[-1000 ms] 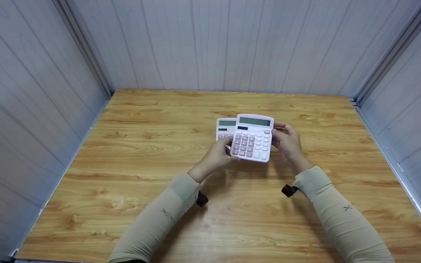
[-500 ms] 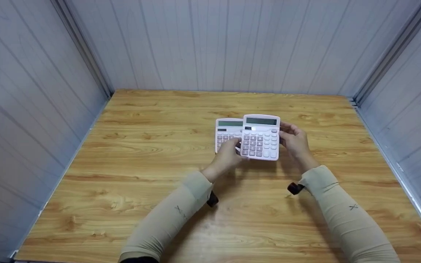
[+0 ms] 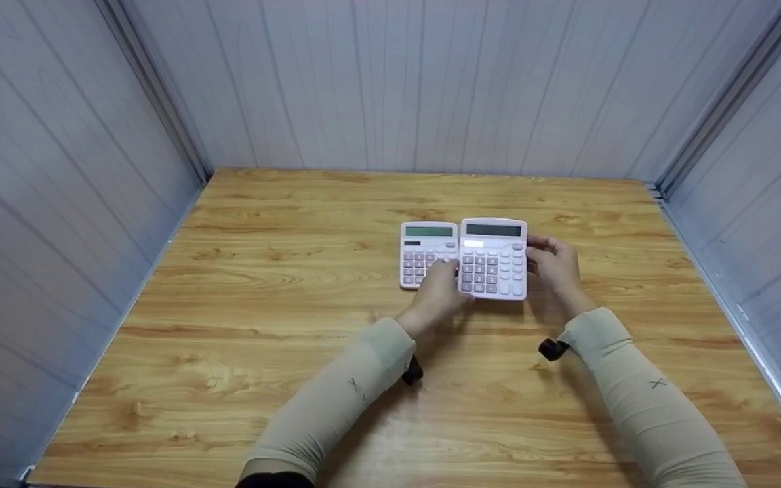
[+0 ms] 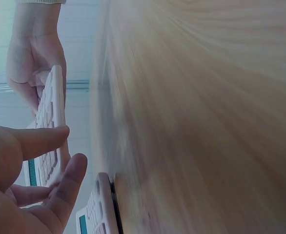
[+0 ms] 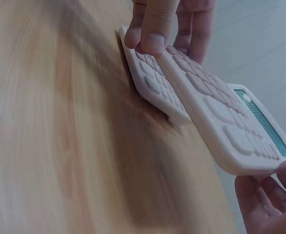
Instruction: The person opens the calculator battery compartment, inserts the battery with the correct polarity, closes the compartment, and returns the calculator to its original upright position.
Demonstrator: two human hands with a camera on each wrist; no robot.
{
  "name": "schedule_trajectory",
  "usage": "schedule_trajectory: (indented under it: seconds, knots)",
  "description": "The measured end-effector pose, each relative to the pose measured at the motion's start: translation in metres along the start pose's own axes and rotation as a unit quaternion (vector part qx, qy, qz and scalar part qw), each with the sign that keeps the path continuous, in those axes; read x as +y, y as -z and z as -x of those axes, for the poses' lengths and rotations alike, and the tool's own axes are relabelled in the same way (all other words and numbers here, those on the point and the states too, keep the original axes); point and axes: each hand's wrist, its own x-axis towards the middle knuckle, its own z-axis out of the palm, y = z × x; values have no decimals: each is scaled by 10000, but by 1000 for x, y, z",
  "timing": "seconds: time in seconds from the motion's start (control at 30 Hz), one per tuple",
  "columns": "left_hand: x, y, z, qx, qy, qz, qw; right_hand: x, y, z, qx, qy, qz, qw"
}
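Both hands hold one pale pink calculator [image 3: 493,261] by its opposite sides, raised above the wooden table in the wrist views. My left hand [image 3: 439,293] pinches its lower left edge between thumb and fingers. On its right edge, my right hand [image 3: 557,271] grips with the thumb in front and the fingers partly behind. A second pink calculator [image 3: 429,237] lies on the table just to the left, its lower right part hidden by my left hand. In the right wrist view the held calculator [image 5: 216,114] is tilted, with the lying calculator [image 5: 155,83] beyond it.
The wood-grain table [image 3: 262,285] is enclosed by pale panel walls at the back [image 3: 390,88] and both sides. Beige sleeves cover the forearms, and a small black wrist camera [image 3: 553,349] sticks out below the right cuff.
Both hands have carried the held calculator to the right and slightly down. It overlapped the lying calculator before and now appears beside it, uncovering more of that one.
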Motion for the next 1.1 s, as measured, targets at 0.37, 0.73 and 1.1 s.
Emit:
schedule_trajectory:
  seconds: [0.37,0.73,1.1]
  knots:
    - [25,0,0,21,8,-224,9997,4,7,-17,164,-210,390,9989]
    - [29,-15,-11,166,185,-88,9997,10,11,-38,176,-301,156,9993]
    - [31,-23,-19,308,110,-783,9964,16,9,-53,56,-526,241,9983]
